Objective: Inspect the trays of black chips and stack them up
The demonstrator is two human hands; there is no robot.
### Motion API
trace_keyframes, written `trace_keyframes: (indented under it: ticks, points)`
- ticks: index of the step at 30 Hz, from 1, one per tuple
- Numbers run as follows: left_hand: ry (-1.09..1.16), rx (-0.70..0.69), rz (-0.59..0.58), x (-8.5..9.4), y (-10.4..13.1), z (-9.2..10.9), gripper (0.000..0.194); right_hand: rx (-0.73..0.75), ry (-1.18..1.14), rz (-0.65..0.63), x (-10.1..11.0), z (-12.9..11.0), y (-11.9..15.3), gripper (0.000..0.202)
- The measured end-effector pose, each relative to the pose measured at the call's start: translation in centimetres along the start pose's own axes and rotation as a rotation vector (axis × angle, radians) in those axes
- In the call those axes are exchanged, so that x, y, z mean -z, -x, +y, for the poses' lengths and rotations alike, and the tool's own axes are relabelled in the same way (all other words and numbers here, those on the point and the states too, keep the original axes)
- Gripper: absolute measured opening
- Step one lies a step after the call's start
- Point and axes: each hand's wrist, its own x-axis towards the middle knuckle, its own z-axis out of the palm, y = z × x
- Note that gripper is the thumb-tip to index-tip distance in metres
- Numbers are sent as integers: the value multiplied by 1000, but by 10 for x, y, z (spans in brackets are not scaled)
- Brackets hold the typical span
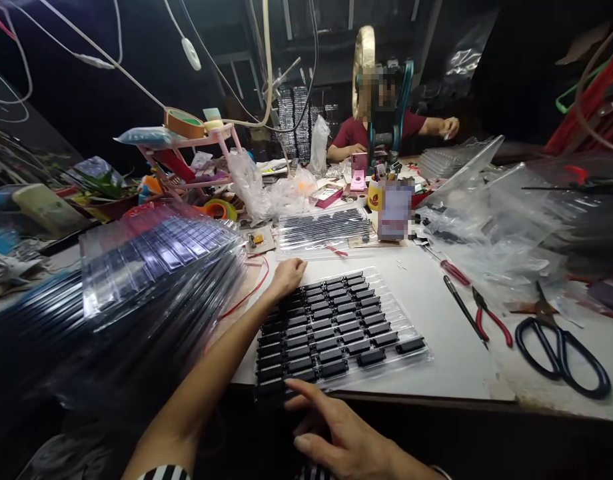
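Observation:
A clear plastic tray (406,333) lies on the white board in front of me, holding rows of black multi-pin connectors (322,313). Its right strip shows bare grooves, with a few connectors near the front. My left hand (288,276) is at the tray's far left corner, fingers curled together; whatever they may hold is hidden. At the front left edge, my right hand (336,427) hovers by the nearest connectors with its index finger stretched out and thumb apart. Nothing shows in it.
Stacked filled trays (156,267) crowd the left. Another tray (326,227) lies beyond mine. Scissors (556,347), red-handled pliers (491,317) and a slim dark tool (464,310) lie right, before clear plastic sheets (496,233). A co-worker (349,137) sits behind a hand press (386,113).

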Motion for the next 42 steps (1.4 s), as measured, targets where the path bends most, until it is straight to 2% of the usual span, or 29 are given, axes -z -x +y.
trace_keyframes:
  ticks: [2, 5, 10, 15, 19, 22, 27, 29, 31, 34, 36, 37, 39, 42]
  points:
    - [-31, 79, 86, 8, -14, -14, 32, 17, -52, 62, 6, 3, 2, 62]
    - [-39, 129, 152, 18, -30, -32, 35, 46, -163, 144, 13, 5, 4, 54]
    - [-3, 130, 161, 25, -46, -48, 36, 46, -303, 186, 16, 6, 1, 50]
    - [46, 98, 155, 25, -49, -58, 36, 55, -379, 191, 14, 7, -1, 48]
    - [55, 60, 164, 25, -40, -57, 35, 69, -402, 199, 11, 8, -2, 46]
    - [42, 19, 169, 28, -33, -50, 39, 71, -297, 220, 9, 7, 3, 44]
    - [22, 24, 203, 34, -24, -37, 35, 70, -247, 249, 19, 4, 29, 42]
    - [24, 23, 206, 36, -6, -34, 32, 90, -250, 361, 32, 5, 47, 38]
    - [29, 2, 210, 38, 28, -34, 32, 105, -204, 566, 50, 7, 65, 34]
    - [41, -37, 260, 37, 101, -37, 40, 114, -94, 968, 80, 16, 87, 27]
    - [76, -6, 373, 28, 149, -42, 43, 87, 24, 1184, 99, 23, 92, 26]
    - [116, 69, 418, 22, 169, -45, 45, 62, 87, 1244, 107, 27, 91, 26]
    - [259, 211, 478, 6, 197, -50, 53, 5, 197, 1254, 121, 33, 85, 29]
    - [471, 299, 454, -14, 213, -49, 55, -24, 370, 1161, 131, 39, 71, 32]
